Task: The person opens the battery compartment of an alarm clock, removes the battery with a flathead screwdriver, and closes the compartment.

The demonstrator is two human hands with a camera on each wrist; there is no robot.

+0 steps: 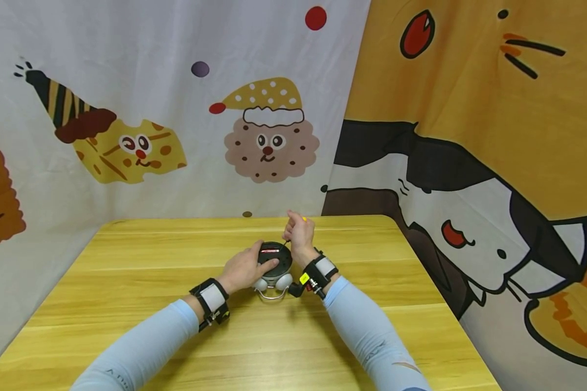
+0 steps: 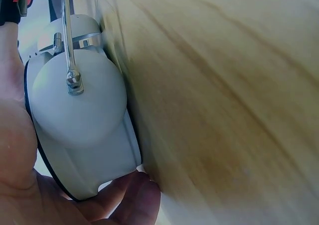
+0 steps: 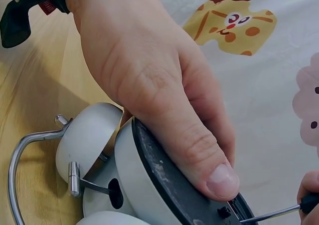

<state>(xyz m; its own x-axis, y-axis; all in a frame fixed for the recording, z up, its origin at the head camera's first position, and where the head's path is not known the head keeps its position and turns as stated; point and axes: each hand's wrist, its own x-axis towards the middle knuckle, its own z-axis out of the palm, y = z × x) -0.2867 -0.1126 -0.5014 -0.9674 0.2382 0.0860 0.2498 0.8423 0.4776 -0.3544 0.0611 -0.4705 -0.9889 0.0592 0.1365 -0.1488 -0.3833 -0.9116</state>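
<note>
A white twin-bell alarm clock lies with its black back turned up and its two bells and wire handle toward the person. My left hand grips its left side, thumb pressed on the back. In the left wrist view, fingers curl under the white casing. My right hand pinches a thin screwdriver with a dark handle. Its metal shaft slants down to the clock's back, the tip by a recess near the left thumb. A red and silver strip shows on the back.
The clock lies on a wood-grain table. A cloth printed with cartoon figures hangs behind it, and an orange patterned one hangs to the right. Each wrist wears a black strap with a small camera.
</note>
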